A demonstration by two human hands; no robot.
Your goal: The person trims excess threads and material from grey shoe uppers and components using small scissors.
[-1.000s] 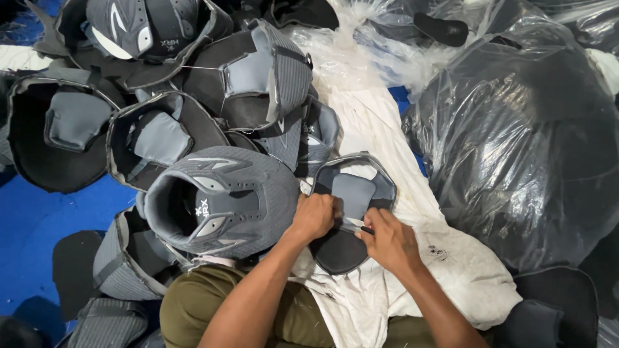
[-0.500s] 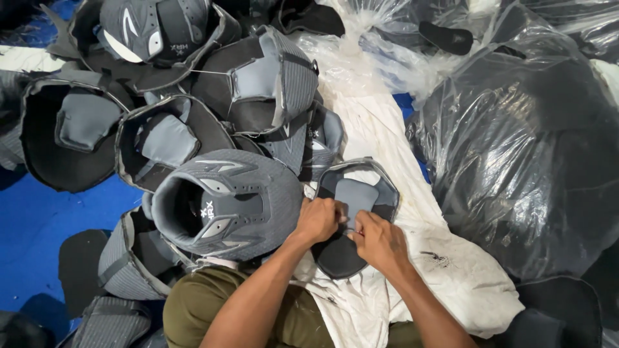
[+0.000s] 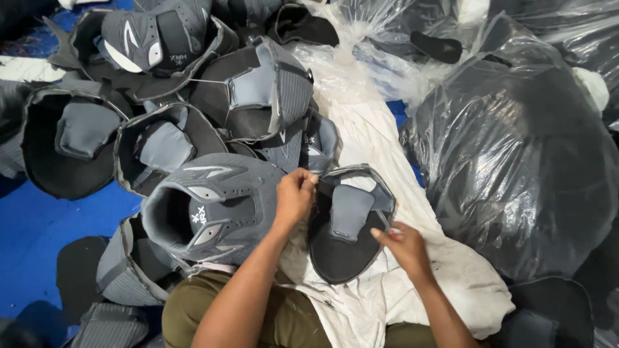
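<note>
The black-and-grey shoe upper (image 3: pixel 348 225) lies flat on the white cloth (image 3: pixel 380 154) spread over the person's lap, just right of the formed grey upper (image 3: pixel 213 209) resting against the knee. A second ago both hands were bunched together at the piece's right-hand edge; now they have come apart, the left hand (image 3: pixel 294 195) risen to the upper-left rim and clenched there as if pinching the edge or a thread, the right hand (image 3: pixel 403 243) dropped to the lower right, fingers closed on a thin pale tool or thread end whose kind I cannot tell. That spread suggests something is being drawn taut or trimmed across the piece. The upper's long axis runs nearly away from the person, tilted slightly right at the far end, its rounded black end nearest the body and the grey tongue panel pointing away. More uppers (image 3: pixel 161 142) are heaped to the left; clear plastic bags (image 3: pixel 516 161) of dark material sit right.
</note>
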